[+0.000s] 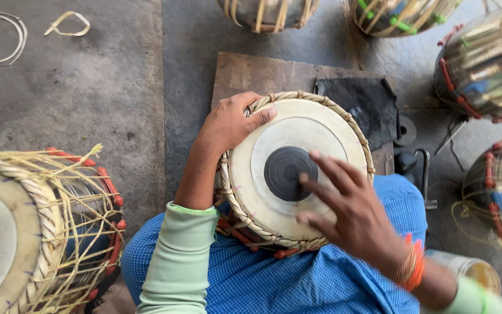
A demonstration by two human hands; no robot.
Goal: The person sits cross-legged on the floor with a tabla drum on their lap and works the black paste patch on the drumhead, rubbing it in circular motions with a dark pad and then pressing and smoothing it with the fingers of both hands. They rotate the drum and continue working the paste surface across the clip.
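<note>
A small drum [294, 168] was held upright on the lap, resting against blue checked cloth [274, 279], its round skin turned straight up toward the camera, so that its long axis ran vertically, away from view. A black disc [286, 172] was seen at the middle of the pale skin, and a braided rim [321, 100] ran round the edge.

The left hand [230, 123] was laid over the far left rim, fingers curled along the braid and the thumb pressed flat on the skin, gripping the drum. The right hand [350, 209] was held open above the near right of the skin, fingers spread and slightly blurred, nothing grasped; contact with the skin could not be told.

A larger drum [24, 232] stood at the left, on the grey floor [88, 87].
</note>
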